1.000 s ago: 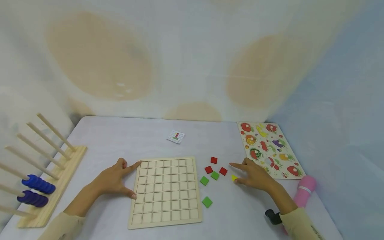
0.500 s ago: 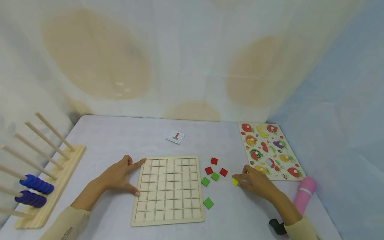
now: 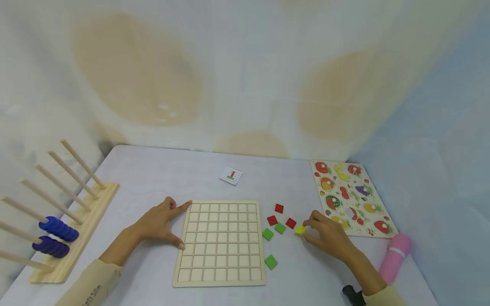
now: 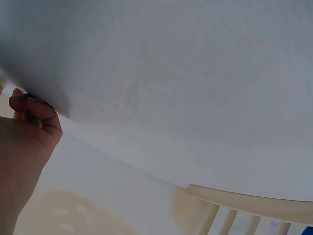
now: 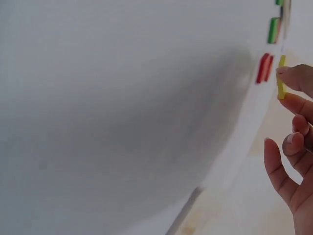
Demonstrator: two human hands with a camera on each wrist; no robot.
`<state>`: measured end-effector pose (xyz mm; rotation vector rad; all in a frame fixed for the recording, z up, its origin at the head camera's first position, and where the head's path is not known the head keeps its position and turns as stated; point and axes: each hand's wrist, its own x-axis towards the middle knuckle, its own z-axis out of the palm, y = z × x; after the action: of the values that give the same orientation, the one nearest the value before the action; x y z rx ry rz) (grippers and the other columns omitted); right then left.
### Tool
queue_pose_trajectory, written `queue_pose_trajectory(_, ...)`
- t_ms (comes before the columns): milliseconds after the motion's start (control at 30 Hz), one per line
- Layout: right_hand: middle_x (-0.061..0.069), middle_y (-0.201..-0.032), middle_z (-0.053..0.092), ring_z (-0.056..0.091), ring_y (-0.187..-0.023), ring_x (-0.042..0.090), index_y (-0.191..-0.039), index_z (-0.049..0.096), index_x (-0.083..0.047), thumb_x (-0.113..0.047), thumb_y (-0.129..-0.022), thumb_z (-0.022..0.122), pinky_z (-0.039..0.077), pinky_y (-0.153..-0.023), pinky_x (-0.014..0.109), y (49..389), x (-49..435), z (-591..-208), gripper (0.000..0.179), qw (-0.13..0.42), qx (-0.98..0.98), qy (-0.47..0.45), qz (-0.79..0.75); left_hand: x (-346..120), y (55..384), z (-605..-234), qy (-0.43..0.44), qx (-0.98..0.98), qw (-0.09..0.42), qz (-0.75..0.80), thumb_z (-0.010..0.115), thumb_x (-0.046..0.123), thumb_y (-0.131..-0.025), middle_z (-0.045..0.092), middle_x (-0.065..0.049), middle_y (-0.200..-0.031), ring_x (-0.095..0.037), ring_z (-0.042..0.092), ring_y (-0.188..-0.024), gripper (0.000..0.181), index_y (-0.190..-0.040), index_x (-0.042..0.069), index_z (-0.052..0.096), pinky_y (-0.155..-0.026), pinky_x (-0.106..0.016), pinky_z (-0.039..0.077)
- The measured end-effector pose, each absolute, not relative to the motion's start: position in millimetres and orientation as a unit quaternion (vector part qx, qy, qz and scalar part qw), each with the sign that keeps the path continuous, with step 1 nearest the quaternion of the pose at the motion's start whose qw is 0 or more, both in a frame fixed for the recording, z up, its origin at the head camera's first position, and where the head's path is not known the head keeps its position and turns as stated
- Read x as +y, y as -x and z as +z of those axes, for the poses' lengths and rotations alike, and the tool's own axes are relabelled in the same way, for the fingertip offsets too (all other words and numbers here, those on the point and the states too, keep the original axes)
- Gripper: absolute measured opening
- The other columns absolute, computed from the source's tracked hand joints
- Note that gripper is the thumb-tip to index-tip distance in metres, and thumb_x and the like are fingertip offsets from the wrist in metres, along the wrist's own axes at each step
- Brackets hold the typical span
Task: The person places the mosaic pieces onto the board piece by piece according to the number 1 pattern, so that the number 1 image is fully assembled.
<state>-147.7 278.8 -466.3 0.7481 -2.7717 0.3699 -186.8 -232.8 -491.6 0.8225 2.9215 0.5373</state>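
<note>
A pale wooden grid board (image 3: 222, 244) lies flat on the table. My left hand (image 3: 158, 223) touches its left edge with a straight index finger at the top corner and the thumb lower down. Between right thumb and index finger I pinch a small yellow tile (image 3: 300, 230); the right wrist view also shows this yellow tile (image 5: 281, 78) edge-on. My right hand (image 3: 327, 234) is to the right of the loose tiles. Three red tiles, one a red tile (image 3: 291, 223), and three green tiles, one a green tile (image 3: 271, 262), lie beside the board.
A small pattern card (image 3: 231, 175) lies behind the board. At left stands a wooden peg abacus (image 3: 82, 231) with blue and purple rings. A fruit puzzle board (image 3: 354, 197) lies at back right, with a pink cylindrical object (image 3: 396, 257) near the right forearm.
My right thumb and fingers have closed on the yellow tile, which now sits tilted in the pinch. The board and my left hand have shifted slightly right. The head view has turned slightly.
</note>
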Motion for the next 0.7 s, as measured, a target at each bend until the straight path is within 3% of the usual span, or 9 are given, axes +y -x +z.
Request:
queue_pose_trajectory(267,0.001,-0.089,0.057,0.058,-0.074,0.017,-0.093,0.072,-0.011,-0.018,-0.075,0.086,0.046,-0.06,0.017,164,225,-451,0.024,0.102,-0.934,-0.268,0.212,-233,186,-492,-0.268,0.946,0.032,0.177,0.077,0.082,-0.05,0.037,-0.004,-0.101,-0.013,0.034,-0.074,0.128,-0.152,0.014,0.041,-0.065,-0.023,0.032)
queue_pose_trajectory(533,0.002,-0.086,0.057,0.055,-0.07,0.017,-0.091,0.07,-0.014,-0.021,-0.075,0.084,0.043,-0.058,0.018,185,182,-456,0.023,0.064,-0.925,-0.281,0.249,-234,188,-498,-0.271,0.944,0.017,0.186,0.078,0.081,-0.049,0.036,-0.004,-0.101,-0.014,0.034,-0.075,0.128,-0.152,0.015,0.041,-0.065,-0.024,0.031)
queue_pose_trajectory(700,0.001,-0.085,0.055,0.05,-0.066,0.01,-0.09,0.069,-0.016,-0.024,-0.075,0.084,0.041,-0.056,0.019,196,160,-462,0.022,0.038,-0.919,-0.283,0.271,-235,190,-504,-0.267,0.945,0.022,0.187,0.076,0.083,-0.048,0.035,-0.002,-0.101,-0.013,0.034,-0.076,0.129,-0.153,0.018,0.04,-0.066,-0.023,0.032)
